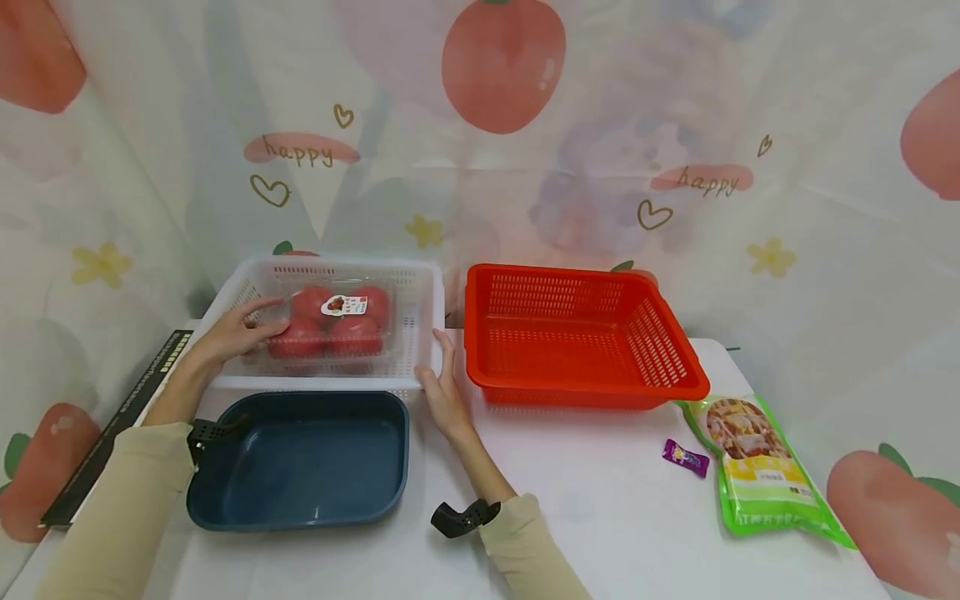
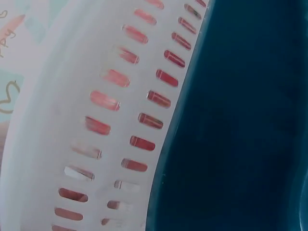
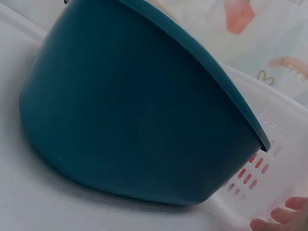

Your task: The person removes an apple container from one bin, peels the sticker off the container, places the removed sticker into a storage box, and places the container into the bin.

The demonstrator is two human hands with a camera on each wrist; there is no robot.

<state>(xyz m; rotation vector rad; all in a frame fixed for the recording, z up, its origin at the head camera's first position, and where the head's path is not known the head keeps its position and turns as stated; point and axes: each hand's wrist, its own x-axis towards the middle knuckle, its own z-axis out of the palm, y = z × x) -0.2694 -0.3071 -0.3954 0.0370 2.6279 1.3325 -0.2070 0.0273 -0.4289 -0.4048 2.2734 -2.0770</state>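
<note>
A clear plastic pack of tomatoes (image 1: 358, 334) with a white label lies in a white slotted basket (image 1: 417, 342) at the back left. My left hand (image 1: 238, 332) reaches over the basket's left rim and holds the pack's left end, thumb on the lid and a finger further back; its other fingers are hidden. My right hand (image 1: 444, 392) touches the basket's front right corner, fingers along the side and thumb at the front rim. In the right wrist view, several fingertips (image 3: 279, 219) show beside the basket. Red shows through the slots in the left wrist view.
A dark blue basin (image 1: 315, 458) stands in front of the white basket, between my forearms. To the right is a red slotted basket (image 1: 555, 342). A purple wrapped snack (image 1: 686, 458) and a green food bag (image 1: 765, 471) lie at the right. A long black box (image 1: 120, 425) edges the left.
</note>
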